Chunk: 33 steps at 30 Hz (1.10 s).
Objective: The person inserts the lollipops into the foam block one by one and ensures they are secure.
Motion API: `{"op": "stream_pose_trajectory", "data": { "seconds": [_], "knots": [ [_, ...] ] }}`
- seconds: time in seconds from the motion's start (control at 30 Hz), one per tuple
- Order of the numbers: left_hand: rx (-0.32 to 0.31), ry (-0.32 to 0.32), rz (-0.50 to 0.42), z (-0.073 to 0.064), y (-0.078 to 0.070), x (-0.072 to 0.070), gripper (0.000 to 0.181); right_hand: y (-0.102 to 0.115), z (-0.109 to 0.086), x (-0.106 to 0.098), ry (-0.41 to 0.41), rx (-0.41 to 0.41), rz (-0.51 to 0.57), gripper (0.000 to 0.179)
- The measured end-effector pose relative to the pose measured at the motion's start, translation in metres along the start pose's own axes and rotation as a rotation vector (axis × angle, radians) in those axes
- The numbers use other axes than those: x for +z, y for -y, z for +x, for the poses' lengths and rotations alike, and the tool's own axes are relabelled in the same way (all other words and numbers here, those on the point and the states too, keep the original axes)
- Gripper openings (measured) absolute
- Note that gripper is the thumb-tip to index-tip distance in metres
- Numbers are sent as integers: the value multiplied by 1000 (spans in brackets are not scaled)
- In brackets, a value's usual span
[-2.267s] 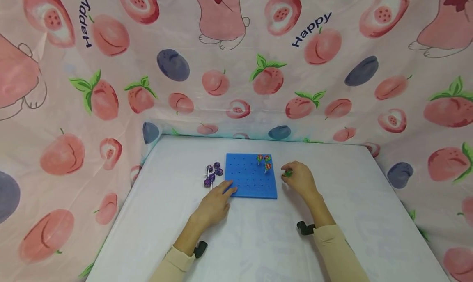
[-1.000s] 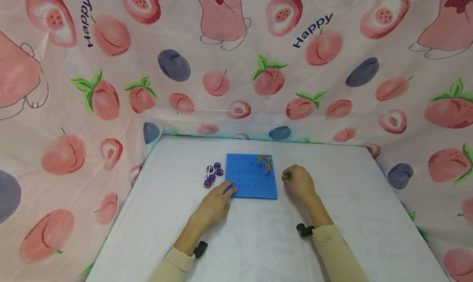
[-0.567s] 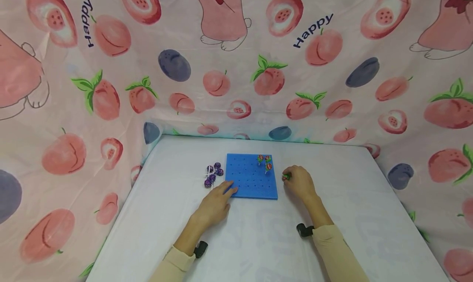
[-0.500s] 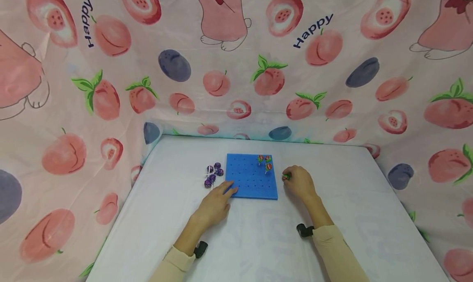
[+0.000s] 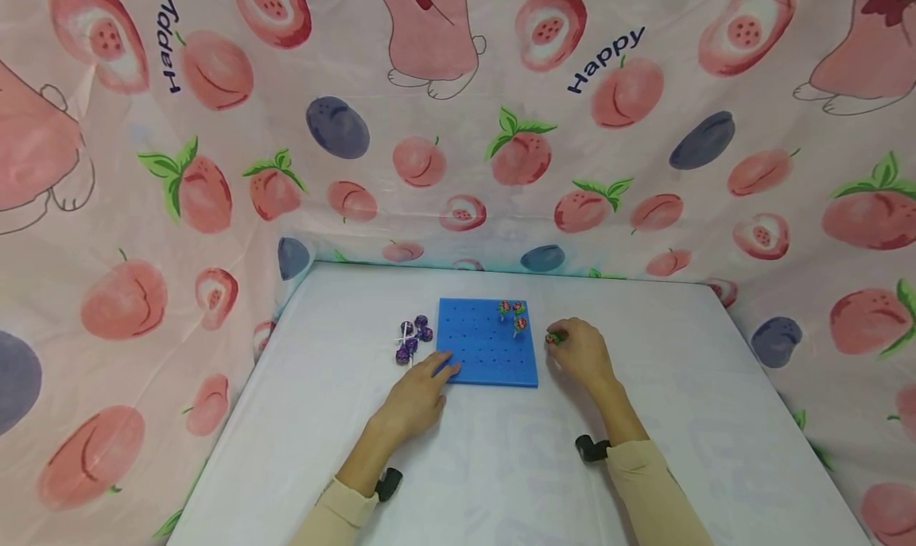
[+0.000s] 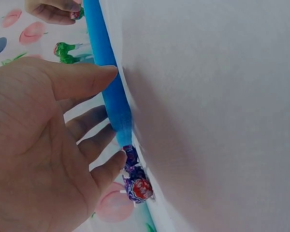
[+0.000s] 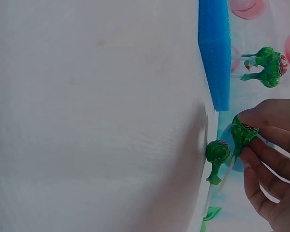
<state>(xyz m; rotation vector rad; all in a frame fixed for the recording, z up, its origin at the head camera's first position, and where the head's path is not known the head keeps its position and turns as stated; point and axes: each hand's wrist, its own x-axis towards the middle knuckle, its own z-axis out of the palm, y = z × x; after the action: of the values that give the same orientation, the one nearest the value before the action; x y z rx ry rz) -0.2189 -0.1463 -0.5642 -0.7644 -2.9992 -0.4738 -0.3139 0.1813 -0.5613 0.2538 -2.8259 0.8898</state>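
My right hand [image 5: 583, 354] pinches a green-wrapped lollipop [image 7: 242, 134] between thumb and fingers, just right of the blue foam board [image 5: 483, 339]. A second green lollipop [image 7: 217, 152] lies on the table beside the held one in the right wrist view. My left hand [image 5: 411, 395], fingers extended, rests on the board's front left corner. Three green-and-red lollipops [image 5: 520, 323] stand upright by their sticks in holes at the board's back right. The other holes that show have no sticks in them.
Several purple lollipops [image 5: 410, 343] lie in a loose cluster left of the board, close to my left fingers. A white-covered table [image 5: 487, 466] carries everything. Behind and at the sides hangs a fruit-printed cloth [image 5: 444, 125].
My right hand first shifted slightly toward me, then back up a little over the last half second, with the green lollipop tilting in its fingers. My left hand and the board have stayed put.
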Motion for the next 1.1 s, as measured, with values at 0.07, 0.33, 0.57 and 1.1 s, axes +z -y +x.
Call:
{"op": "stream_pose_trajectory", "data": {
  "seconds": [0.07, 0.33, 0.57, 1.1],
  "knots": [
    [0, 0, -1, 0, 0, -1, 54, 1, -1, -1, -13, 9, 21, 24],
    [-8, 7, -5, 0, -1, -1, 54, 3, -1, -4, -102, 8, 51, 25],
    [-27, 28, -11, -1, -2, -2, 56, 6, -3, -5, -179, -24, 86, 26],
    [-14, 3, -17, -1, -1, -1, 54, 12, -5, -9, -260, -120, 170, 25]
  ]
}}
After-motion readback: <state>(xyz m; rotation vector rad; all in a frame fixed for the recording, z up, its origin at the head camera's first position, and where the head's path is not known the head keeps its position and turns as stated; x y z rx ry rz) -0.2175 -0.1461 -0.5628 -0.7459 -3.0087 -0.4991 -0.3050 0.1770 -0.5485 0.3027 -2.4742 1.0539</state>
